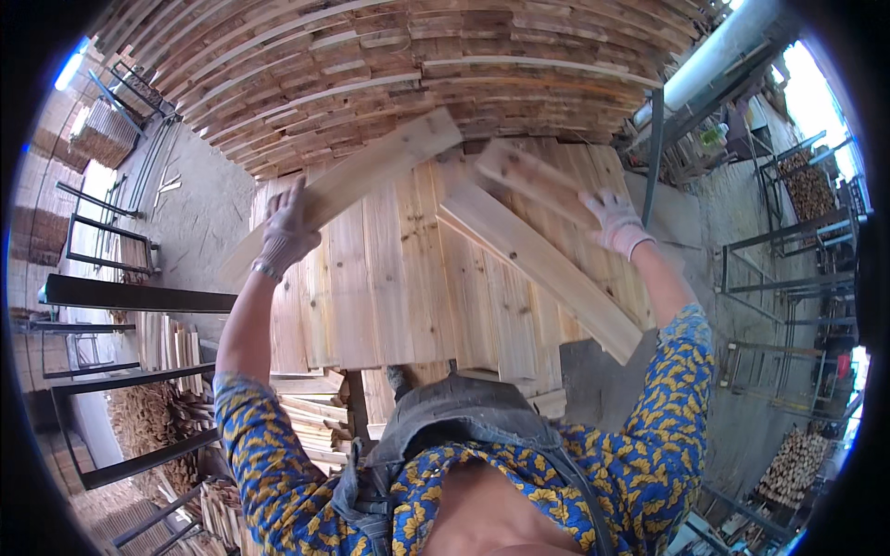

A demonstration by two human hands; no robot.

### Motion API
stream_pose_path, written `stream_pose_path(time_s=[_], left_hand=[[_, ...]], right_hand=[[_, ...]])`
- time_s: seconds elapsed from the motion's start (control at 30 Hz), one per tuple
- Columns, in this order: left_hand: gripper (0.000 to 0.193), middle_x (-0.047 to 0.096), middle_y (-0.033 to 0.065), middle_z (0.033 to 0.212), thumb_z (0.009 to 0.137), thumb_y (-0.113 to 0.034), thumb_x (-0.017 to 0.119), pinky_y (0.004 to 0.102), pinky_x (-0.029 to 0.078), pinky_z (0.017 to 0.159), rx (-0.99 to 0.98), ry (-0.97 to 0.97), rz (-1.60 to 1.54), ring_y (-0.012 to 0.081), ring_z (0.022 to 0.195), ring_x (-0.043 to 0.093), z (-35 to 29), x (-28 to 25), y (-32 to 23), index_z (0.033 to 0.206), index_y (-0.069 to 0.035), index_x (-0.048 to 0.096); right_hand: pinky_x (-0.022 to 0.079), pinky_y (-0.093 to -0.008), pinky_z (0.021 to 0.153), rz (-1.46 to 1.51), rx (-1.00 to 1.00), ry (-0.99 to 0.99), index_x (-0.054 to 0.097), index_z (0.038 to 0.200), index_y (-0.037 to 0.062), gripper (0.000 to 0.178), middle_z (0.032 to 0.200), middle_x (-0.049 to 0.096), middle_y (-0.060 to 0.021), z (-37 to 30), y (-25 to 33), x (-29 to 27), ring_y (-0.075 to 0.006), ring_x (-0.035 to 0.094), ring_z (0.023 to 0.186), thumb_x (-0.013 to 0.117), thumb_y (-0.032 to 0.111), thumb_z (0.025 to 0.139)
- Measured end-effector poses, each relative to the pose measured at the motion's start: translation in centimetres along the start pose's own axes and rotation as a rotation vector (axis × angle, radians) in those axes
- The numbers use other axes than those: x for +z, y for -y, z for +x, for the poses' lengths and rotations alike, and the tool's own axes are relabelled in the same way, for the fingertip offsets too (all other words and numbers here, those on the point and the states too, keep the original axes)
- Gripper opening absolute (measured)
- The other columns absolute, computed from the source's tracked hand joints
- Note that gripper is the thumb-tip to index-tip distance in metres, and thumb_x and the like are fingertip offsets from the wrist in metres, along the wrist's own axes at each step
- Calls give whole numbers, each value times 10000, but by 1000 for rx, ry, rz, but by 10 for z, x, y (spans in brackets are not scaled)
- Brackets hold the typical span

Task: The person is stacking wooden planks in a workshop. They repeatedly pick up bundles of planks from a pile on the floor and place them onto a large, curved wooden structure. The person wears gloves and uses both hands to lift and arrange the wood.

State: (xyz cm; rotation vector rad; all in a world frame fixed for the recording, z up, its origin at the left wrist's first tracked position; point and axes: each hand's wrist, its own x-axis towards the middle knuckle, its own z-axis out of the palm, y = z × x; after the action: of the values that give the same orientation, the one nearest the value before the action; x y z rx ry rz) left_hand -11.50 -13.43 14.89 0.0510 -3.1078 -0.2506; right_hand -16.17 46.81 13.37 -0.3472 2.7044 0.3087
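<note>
My left hand (289,232), in a pale knit glove, grips a wooden board (385,162) that slants up to the right over the boards below. On the right, my gloved right hand (616,221) has hold of the near end of a second board (538,181), which is blurred. Between the hands, a pair of stacked boards (547,269) lies at a slant, its near end jutting past the edge. Beneath everything is a layer of side-by-side boards (371,287) with knots in them.
A tall stack of boards (417,83) rises along the far side. Dark metal frames (139,295) stand at the left, and metal racks (788,250) at the right. Cut wood pieces (311,412) lie piled at the near left. A thick pale pipe (718,60) runs at the upper right.
</note>
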Motion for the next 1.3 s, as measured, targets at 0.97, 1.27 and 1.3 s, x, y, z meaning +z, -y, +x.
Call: stream_pose_path(time_s=[0.97, 1.27, 1.3], left_hand=[[972, 293, 193, 1603, 752, -122, 718, 616, 195, 1191, -37, 148, 146, 453, 1484, 249, 167, 154, 49, 1598, -207, 248], [975, 276, 222, 1599, 747, -101, 694, 629, 168, 1184, -51, 165, 124, 468, 1484, 219, 165, 155, 58, 1595, -200, 222], [972, 263, 224, 1602, 751, -109, 699, 624, 159, 1189, -56, 210, 127, 469, 1485, 206, 166, 146, 50, 1593, -197, 223]], right_hand=[[403, -439, 1159, -94, -18, 210, 159, 1624, 315, 1094, 1643, 269, -134, 143, 7, -31, -360, 325, 1482, 751, 26, 751], [332, -454, 1207, -21, -68, 177, 179, 1623, 320, 1035, 1669, 211, -126, 143, 8, -31, -383, 258, 1507, 707, 23, 783], [321, -454, 1214, -19, -69, 186, 194, 1619, 318, 1022, 1662, 221, -133, 138, 8, -30, -379, 258, 1506, 713, 34, 785]])
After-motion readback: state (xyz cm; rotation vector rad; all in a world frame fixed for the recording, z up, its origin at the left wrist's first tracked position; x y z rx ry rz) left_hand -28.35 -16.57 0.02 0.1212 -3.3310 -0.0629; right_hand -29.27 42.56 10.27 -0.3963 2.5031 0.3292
